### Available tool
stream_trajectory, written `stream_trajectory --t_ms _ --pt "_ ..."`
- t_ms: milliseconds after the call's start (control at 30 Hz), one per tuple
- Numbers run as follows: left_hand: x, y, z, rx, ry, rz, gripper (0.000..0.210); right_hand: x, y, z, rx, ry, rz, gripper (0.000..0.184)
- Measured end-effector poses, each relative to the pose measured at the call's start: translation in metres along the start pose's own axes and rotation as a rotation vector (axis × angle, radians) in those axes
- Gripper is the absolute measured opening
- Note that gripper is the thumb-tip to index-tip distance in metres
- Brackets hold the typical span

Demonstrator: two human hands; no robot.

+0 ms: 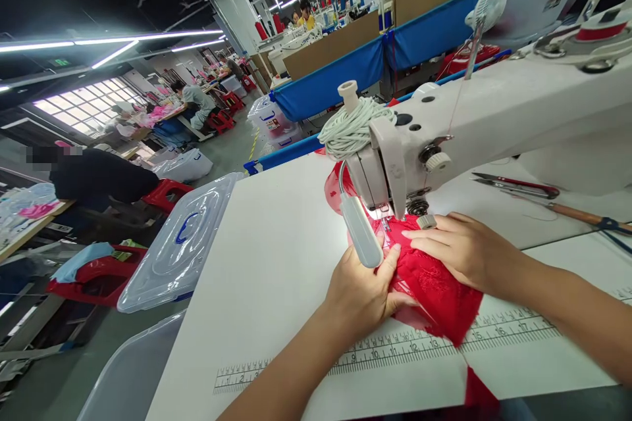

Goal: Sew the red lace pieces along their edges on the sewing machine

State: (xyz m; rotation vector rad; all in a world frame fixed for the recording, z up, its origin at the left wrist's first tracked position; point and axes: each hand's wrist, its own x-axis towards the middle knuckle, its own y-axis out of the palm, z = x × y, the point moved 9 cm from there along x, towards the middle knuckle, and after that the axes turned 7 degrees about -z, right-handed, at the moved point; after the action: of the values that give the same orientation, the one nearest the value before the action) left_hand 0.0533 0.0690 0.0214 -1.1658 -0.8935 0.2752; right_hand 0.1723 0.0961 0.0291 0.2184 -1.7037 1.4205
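Red lace fabric lies bunched under the needle area of a white sewing machine. My left hand is closed on its left edge, thumb and finger against the cloth, with some fingertips hidden behind a small grey lamp. On the right side of the cloth, my right hand lies with its fingers stretched flat, close to the presser foot; its thumb is hidden. One corner of the fabric points toward the table's front edge, where a separate-looking red piece hangs down.
A printed ruler runs along the white tabletop. Thread snips and a wooden-handled tool lie at the right. A lidded plastic bin stands left of the table, near a red stool. Other people sit at tables farther back.
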Motion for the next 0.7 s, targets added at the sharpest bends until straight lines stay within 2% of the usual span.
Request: stream_trajectory --t_ms 367,700 --pt "0.0001 0.0093 0.009 0.011 -0.009 -0.011 0.084 0.0039 0.0068 -0.009 0.027 -0.003 0.096 0.045" --pt "-0.0052 0.0062 0.0025 0.098 0.026 0.003 0.078 0.0001 0.005 -0.0067 0.02 -0.033 0.057 0.05"
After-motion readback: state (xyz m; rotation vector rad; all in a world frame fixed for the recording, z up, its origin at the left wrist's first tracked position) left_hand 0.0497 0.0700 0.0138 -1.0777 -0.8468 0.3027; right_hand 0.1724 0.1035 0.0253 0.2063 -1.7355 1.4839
